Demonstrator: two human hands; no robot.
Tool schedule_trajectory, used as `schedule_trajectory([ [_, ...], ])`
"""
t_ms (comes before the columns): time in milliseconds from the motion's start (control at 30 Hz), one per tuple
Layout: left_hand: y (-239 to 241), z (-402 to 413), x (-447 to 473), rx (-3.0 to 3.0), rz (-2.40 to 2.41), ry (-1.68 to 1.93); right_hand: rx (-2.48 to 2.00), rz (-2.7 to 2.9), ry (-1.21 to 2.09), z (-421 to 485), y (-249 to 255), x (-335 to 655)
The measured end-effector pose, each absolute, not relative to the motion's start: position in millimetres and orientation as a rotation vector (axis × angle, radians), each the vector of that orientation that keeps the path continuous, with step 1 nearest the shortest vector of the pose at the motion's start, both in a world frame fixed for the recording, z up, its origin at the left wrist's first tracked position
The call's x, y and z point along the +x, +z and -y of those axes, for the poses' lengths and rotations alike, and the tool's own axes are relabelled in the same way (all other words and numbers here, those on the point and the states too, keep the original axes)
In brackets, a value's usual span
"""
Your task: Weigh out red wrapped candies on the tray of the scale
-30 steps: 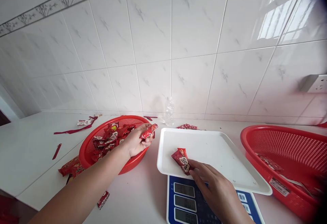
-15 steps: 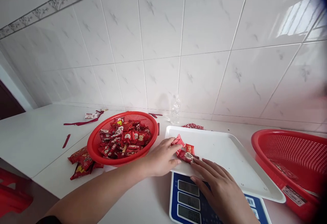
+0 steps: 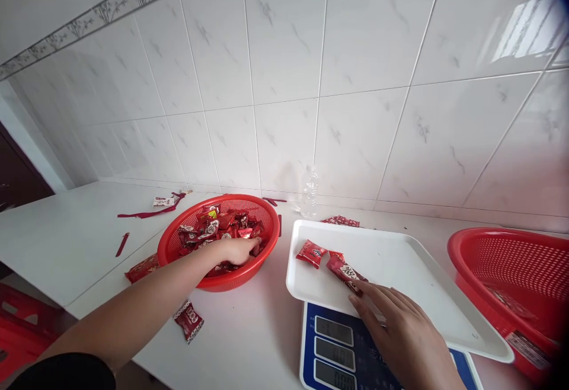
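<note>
My left hand [image 3: 241, 252] is down inside the red basket [image 3: 169, 233], its fingers curled among red snack packets [image 3: 208, 231]; the fingertips are partly hidden, so what they grip does not show. My right hand [image 3: 395, 325] has thumb and forefinger at the near end of a long dark-red snack packet [image 3: 344, 272], pinching it on the white tray [image 3: 422, 283]. Left of it lies a bright red square packet [image 3: 311, 252], and a small red packet [image 3: 336, 255] shows partly behind the long one. Under the tray sits the blue scale [image 3: 334, 351].
A second red basket [image 3: 475, 239] stands to the right of the tray. A clear bottle [image 3: 309, 191] is near the wall. One loose packet [image 3: 189, 321] lies on the table, with more packets [image 3: 143, 268] beside the left basket. A strap with a white card [image 3: 163, 201] lies farther back.
My left hand has gone from the tray leftward into the basket. My right hand stays at the tray. The packets on the tray lie more spread out, and one packet shows alone on the table.
</note>
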State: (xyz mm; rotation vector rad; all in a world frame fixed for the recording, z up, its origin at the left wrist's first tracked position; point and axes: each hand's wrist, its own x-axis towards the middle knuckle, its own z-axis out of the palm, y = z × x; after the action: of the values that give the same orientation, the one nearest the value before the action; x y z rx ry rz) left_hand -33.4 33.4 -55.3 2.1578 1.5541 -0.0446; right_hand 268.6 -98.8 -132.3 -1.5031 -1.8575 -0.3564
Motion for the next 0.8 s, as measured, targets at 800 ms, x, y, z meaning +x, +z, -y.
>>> schedule_trajectory([
  [800,-66,-44,-37,2.049,-1.484,-0.080,-1.560,1.907,-0.357,99,-130,270],
])
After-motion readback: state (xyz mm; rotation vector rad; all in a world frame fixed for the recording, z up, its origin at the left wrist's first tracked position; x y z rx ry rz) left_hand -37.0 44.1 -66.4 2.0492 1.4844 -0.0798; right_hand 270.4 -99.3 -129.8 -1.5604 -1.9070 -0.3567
